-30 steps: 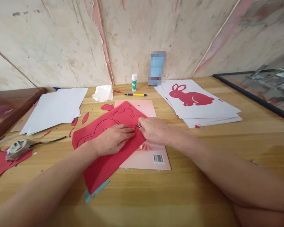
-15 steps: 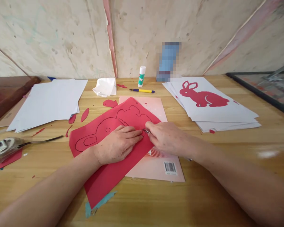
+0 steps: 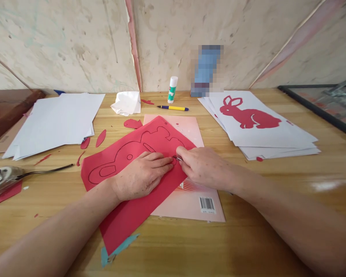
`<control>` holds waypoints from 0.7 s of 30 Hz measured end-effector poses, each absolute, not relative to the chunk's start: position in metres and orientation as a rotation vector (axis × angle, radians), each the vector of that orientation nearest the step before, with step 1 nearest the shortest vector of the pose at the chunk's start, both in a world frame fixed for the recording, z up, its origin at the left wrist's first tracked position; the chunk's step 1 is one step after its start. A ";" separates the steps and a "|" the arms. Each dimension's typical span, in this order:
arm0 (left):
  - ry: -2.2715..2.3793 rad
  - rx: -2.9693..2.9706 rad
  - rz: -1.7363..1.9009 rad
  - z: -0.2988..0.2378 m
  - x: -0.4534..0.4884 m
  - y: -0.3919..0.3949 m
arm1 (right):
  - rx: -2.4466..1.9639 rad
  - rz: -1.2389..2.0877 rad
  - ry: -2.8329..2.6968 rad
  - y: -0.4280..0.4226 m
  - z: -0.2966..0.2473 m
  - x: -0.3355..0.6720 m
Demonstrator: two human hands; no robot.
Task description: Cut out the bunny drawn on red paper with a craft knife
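Note:
A sheet of red paper [image 3: 123, 215] with a black-outlined rabbit drawing lies askew over a pink booklet [image 3: 190, 206]. My left hand [image 3: 142, 175] rests flat on the red sheet, fingers stretched toward the right, covering part of the drawing. Just beyond those fingertips, my right hand [image 3: 203, 165] is closed round a thin metal-tipped tool that looks like a craft knife [image 3: 178, 158]. Its tip meets the paper near the outline; most of the handle is hidden in my fist.
White sheets [image 3: 57, 123] lie at left, above a tape measure [image 3: 2, 179]. At the back are crumpled paper [image 3: 127, 103], a glue stick [image 3: 172, 90] and a yellow pen [image 3: 174, 108]. A red rabbit cutout [image 3: 252, 116] tops the right paper stack. Red scraps [image 3: 100, 138] lie about.
The camera view has shifted slightly. Both hands stay in nearly the same place on the red sheet, with the tool tip moved very little.

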State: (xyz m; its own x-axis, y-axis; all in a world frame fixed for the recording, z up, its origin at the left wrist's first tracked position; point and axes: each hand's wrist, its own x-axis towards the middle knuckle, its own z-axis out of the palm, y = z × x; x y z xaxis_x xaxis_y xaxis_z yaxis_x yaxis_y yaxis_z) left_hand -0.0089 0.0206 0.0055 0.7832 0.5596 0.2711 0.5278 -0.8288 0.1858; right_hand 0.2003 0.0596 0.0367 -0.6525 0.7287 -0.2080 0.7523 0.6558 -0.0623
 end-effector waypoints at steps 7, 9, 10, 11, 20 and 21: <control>0.878 2.851 0.479 0.005 -0.009 0.021 | 1.207 -0.184 2.712 0.058 0.039 0.195; 0.887 2.848 0.467 0.005 -0.008 0.021 | 1.186 -0.168 2.723 0.057 0.041 0.192; 0.892 2.850 0.467 0.005 -0.008 0.021 | 1.170 -0.159 2.732 0.057 0.042 0.191; 0.896 2.853 0.468 0.004 -0.008 0.020 | 1.156 -0.150 2.741 0.057 0.043 0.190; 0.946 2.839 0.445 0.004 -0.005 0.020 | 1.199 -0.201 2.654 0.060 0.051 0.187; 0.947 2.841 0.449 0.004 -0.005 0.020 | 1.200 -0.207 2.643 0.060 0.052 0.187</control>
